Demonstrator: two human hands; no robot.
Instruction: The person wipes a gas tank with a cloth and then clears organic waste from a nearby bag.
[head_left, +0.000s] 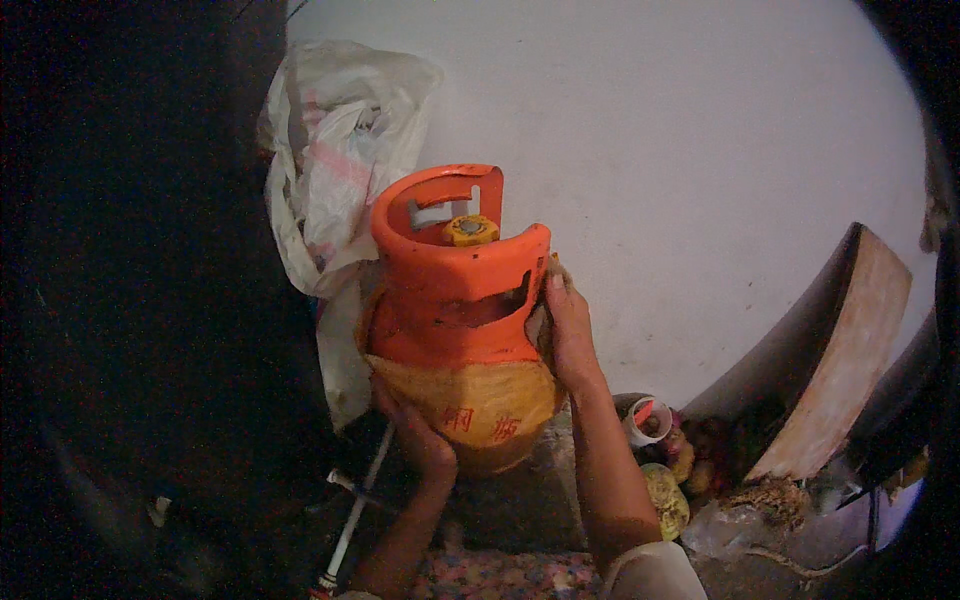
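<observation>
An orange gas cylinder (457, 337) is held up between my two hands, tilted slightly. A collar with handle slots rings its top, and a yellow valve knob (471, 229) sits inside the collar. Around its lower body runs a yellowish band (457, 390) with red writing. From below left, my left hand (416, 435) supports the base, its fingers mostly hidden. My right hand (570, 322) presses against the right side below the collar, with a small brownish thing, perhaps a cloth, at its fingertips.
A white plastic bag (341, 172) hangs on the pale wall (675, 150) at left. A wooden board (832, 360) leans at right. Near the floor are a white cup (649, 421), several roundish vegetables and a crumpled clear plastic sheet (720, 529). A white pole (361, 510) stands lower left.
</observation>
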